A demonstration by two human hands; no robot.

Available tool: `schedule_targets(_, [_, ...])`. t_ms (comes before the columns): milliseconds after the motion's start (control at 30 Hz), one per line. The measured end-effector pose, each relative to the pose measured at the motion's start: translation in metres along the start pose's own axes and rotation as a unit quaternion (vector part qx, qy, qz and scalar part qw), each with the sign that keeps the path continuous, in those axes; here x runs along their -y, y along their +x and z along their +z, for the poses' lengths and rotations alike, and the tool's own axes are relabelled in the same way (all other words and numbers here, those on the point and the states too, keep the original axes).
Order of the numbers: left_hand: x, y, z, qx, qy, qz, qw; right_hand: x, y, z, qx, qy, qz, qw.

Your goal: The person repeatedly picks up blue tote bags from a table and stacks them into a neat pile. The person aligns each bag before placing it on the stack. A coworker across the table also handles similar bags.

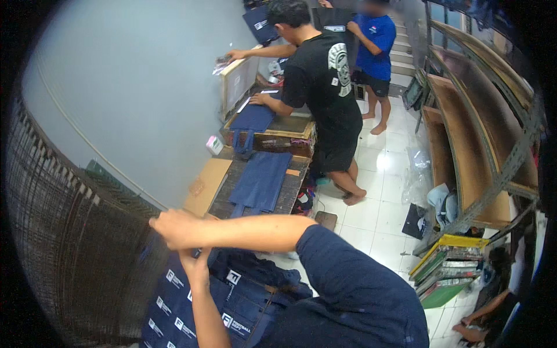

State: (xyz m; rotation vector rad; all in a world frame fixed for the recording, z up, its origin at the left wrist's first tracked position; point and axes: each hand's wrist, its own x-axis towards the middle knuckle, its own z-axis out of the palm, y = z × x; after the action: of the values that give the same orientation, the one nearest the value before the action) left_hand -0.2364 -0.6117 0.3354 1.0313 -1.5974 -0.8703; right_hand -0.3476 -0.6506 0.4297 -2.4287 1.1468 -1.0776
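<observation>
Holding the right hand (178, 228) curled beside the rack (64, 226), just above the partly hidden left hand (195, 264), impossible to tell if pinching anything with either, near printed bags (174, 310) past the near edge of the surface (223, 194).

Head view | I lose most of the left hand's (195, 265) fingers behind the right hand (178, 229) | dark item (197, 253) there: too small to identify | blue bag's (262, 180) handles run behind the right forearm (255, 233) | blue-shirted person's head (375, 8) blurred | another person (486, 312) cut off lower right
</observation>
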Motion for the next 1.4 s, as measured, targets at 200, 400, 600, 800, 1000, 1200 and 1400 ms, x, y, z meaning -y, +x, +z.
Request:
schedule_targets(200, [0.004,0.006,-0.015,-0.046,0.074,0.080,0.993,0.019,-0.006,0.018,-0.061,-0.021,-0.019,0.998])
schedule_targets(400, [-0.033,0.009,-0.009,-0.112,0.040,0.101,0.988,0.034,-0.017,-0.009,-0.068,-0.038,0.005,0.997])
schedule_targets(600, [-0.045,0.012,-0.062,-0.130,-0.021,0.027,0.991,0.029,-0.080,-0.037,-0.296,0.040,-0.013,0.954])
schedule_targets(800, [-0.079,-0.013,-0.115,-0.099,-0.165,0.012,0.981,-0.063,-0.155,0.028,-0.504,0.266,0.204,0.796])
schedule_targets(1000, [-0.072,-0.053,-0.213,-0.106,-0.230,0.029,0.967,-0.036,-0.229,0.149,-0.252,0.484,0.476,0.689])
schedule_targets(1200, [-0.065,-0.123,-0.318,-0.261,-0.259,-0.029,0.930,0.065,-0.203,0.236,-0.020,0.681,0.402,0.612])
schedule_targets(1400, [-0.001,-0.220,-0.451,-0.359,-0.340,0.001,0.869,0.208,-0.156,0.344,-0.018,0.818,0.321,0.476])
